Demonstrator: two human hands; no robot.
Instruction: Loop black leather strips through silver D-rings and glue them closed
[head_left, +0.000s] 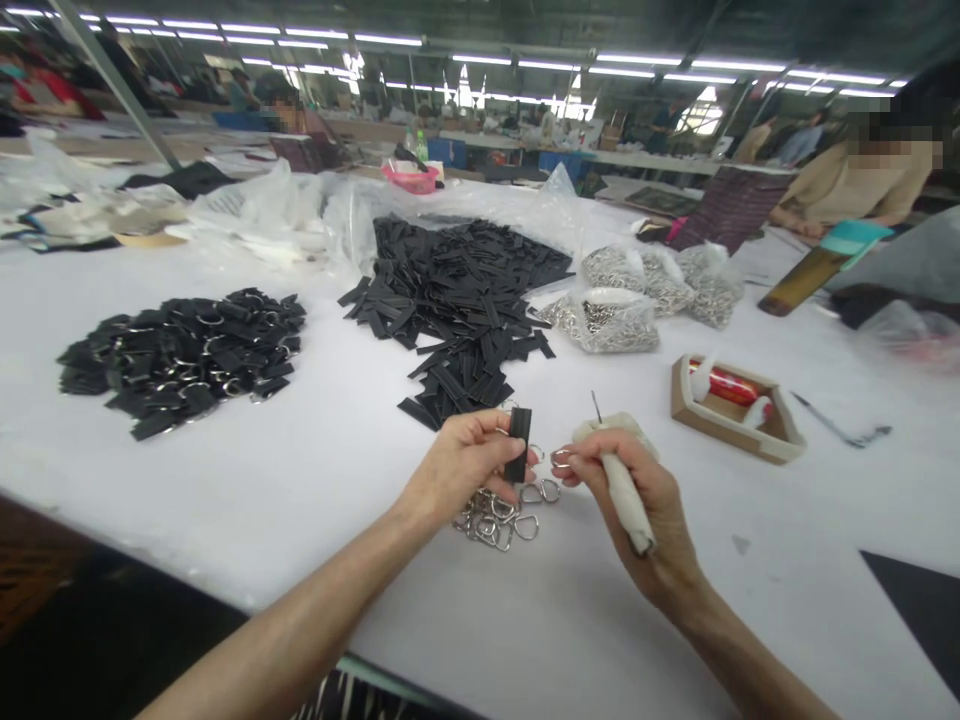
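Note:
Between the thumb and fingers of my left hand (472, 455) a short black strap piece (518, 445) stands nearly upright. My right hand (637, 490) pinches a metal D-ring (559, 458) at its fingertips. Tucked in the same hand is a tool with a pale wrapped handle (627, 500) and a thin metal tip pointing away from me. Loose D-rings (502, 525) lie on the table just below my left hand. Beyond it spreads a big heap of black strap pieces (465, 290). To the left is a pile of black straps with rings on them (187, 350).
Clear bags of metal rings (604, 320) sit at the back right. Nearer stands a cardboard tray (739, 435) holding a red tube, with a thin metal tool (840, 420) beside it. A bottle with a teal cap (817, 268) leans farther right. A co-worker (855, 180) sits across the table.

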